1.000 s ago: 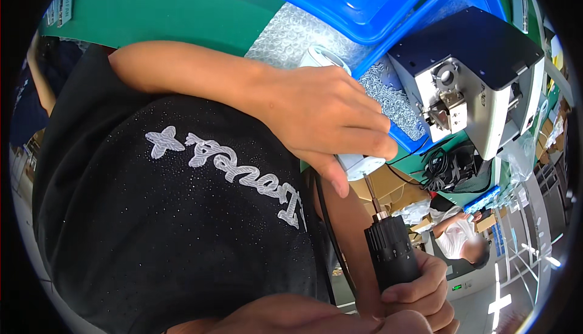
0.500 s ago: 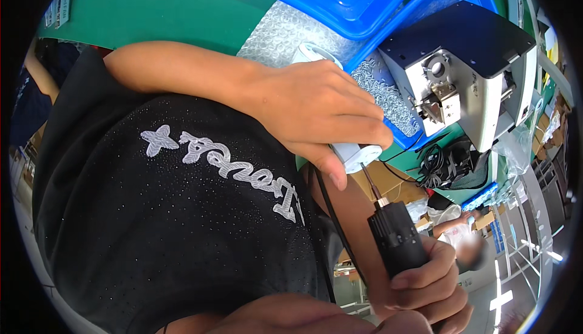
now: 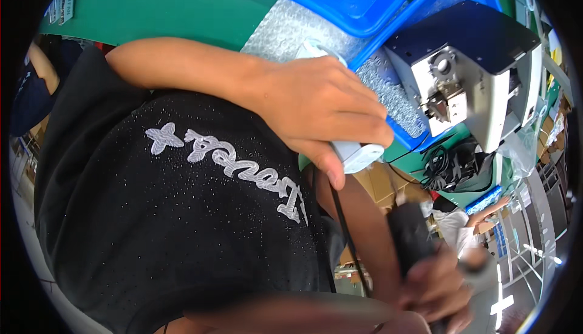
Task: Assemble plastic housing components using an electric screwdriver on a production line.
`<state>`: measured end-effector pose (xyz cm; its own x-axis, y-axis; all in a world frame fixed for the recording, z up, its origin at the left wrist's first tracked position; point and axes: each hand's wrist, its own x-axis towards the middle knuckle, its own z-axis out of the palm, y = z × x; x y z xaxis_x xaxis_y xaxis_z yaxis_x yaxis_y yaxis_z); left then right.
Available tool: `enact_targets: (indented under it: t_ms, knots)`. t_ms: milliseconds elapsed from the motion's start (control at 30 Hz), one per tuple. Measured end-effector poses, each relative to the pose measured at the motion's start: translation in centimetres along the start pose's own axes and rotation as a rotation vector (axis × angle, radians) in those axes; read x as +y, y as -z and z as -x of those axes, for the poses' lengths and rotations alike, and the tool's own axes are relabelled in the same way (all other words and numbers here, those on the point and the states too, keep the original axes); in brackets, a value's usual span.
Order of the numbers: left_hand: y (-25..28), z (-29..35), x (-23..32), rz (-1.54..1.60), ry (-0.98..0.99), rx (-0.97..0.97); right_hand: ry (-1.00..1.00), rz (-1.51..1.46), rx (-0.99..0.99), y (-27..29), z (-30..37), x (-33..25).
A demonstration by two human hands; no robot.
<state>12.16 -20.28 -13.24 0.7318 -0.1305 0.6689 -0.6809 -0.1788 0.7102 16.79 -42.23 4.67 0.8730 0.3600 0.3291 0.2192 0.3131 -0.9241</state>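
My left hand (image 3: 331, 109) is wrapped over a white plastic part (image 3: 358, 156), thumb underneath. One rounded end of it shows past my fingers, and a white piece (image 3: 313, 50) also shows behind the knuckles; whether the two are joined is hidden. To the lower right, my right hand (image 3: 437, 288) is closed around a black electric screwdriver (image 3: 410, 228), smeared by motion. Its thin bit points up toward the part's end but stands apart from it.
Beyond my left hand are bubble wrap (image 3: 291, 30), a blue bin (image 3: 358, 27) and many small metal screws (image 3: 388, 91) in a blue tray. A dark-topped machine (image 3: 467, 36) stands at right, near black cables (image 3: 437, 164). Another person (image 3: 452, 224) is farther off.
The screwdriver bit was at the part's end; my right hand has drawn it away toward the lower right. My left hand keeps its hold on the part.
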Motion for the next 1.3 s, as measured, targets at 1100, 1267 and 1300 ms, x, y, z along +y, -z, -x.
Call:
enact_targets:
  t_ms: [1100,1267,1300]
  knots:
    - [-0.3,-0.2,0.0,-0.009,0.019,-0.011,0.381,-0.111,0.07,-7.1,0.1,4.2]
    - [-0.1,-0.2,0.1,-0.011,-0.008,-0.012,0.187,-0.187,0.031,-8.1,-0.6,3.4]
    - [-0.5,0.1,0.0,0.001,0.002,0.031,0.147,-0.229,0.01,-7.6,-1.0,3.9]
